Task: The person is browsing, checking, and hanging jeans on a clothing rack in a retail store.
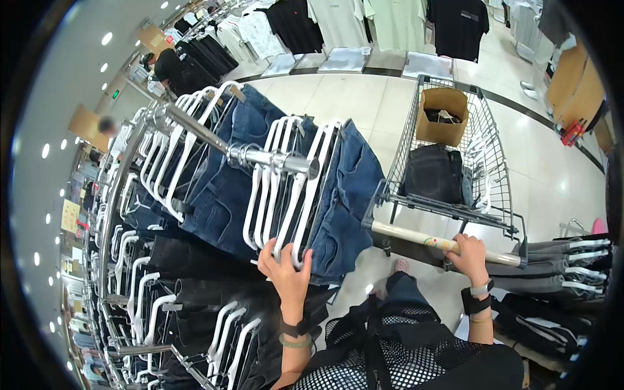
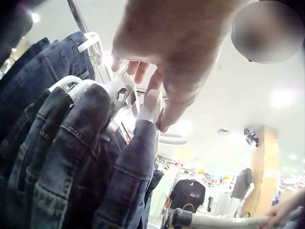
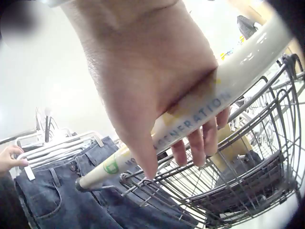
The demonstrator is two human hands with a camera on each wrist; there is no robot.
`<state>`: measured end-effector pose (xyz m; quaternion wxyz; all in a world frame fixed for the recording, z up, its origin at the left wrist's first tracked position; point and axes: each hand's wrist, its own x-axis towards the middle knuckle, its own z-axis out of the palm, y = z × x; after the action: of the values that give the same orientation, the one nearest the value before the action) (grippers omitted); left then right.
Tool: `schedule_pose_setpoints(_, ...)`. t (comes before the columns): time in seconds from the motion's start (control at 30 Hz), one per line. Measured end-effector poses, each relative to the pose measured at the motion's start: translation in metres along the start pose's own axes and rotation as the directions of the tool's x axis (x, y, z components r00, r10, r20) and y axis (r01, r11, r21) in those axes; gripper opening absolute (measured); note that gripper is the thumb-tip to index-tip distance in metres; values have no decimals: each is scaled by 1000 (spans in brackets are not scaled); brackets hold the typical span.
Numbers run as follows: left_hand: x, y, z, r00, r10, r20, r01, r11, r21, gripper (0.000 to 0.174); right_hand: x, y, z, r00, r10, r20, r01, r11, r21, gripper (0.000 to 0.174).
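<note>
My left hand [image 1: 286, 272] is at the lower ends of the white hangers [image 1: 311, 195] at the front of the rack, holding them between thumb and fingers. Blue jeans [image 1: 348, 188] hang from these hangers, with the nearest pair facing the aisle. In the left wrist view, the thumb [image 2: 169, 114] lies along the outer side of the end hanger [image 2: 151, 106], and the fingertips reach behind it. My right hand [image 1: 469, 255] grips the pale handle [image 1: 409, 235] of a shopping cart. The right wrist view shows its fingers curled under the printed handle [image 3: 190, 121].
The wire cart [image 1: 500, 169] carries a brown paper bag [image 1: 442, 117], folded dark jeans [image 1: 434, 174] and loose white hangers [image 1: 481, 175]. A chrome rail [image 1: 208, 133] holds more jeans on the left. Grey trousers [image 1: 546, 268] hang at the right; T-shirts [image 1: 396, 23] are displayed ahead.
</note>
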<state>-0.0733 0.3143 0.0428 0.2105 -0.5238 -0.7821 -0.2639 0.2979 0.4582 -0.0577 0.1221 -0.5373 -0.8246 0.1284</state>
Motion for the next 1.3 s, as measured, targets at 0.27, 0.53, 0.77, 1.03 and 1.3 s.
schedule_pose_setpoints(0.27, -9, -6, 16, 990, 134, 45, -119, 961, -248, 30, 0, 5, 14, 999, 8, -51, -12, 997, -76, 30)
schedule_pose_setpoints(0.53, 1, -27, 37, 986, 130, 100, -108, 974, -197, 24, -6, -22, 35, 980, -9, -200, -13, 994, -112, 27)
schedule_pose_setpoints(0.77, 1, -43, 49, 991, 92, 102, -68, 974, -218, 26, -37, -39, 36, 989, 19, -149, -35, 994, -105, 29)
schedule_pose_setpoints(1.03, -17, -46, 50, 999, 9, 46, 11, 903, -429, 50, -78, -57, 32, 991, 62, -123, -71, 995, -67, 32)
schedule_pose_setpoints(1.3, -36, -33, 33, 998, -56, -32, 36, 892, -451, 57, -123, -79, 41, 993, -20, -114, 15, 999, -44, 37)
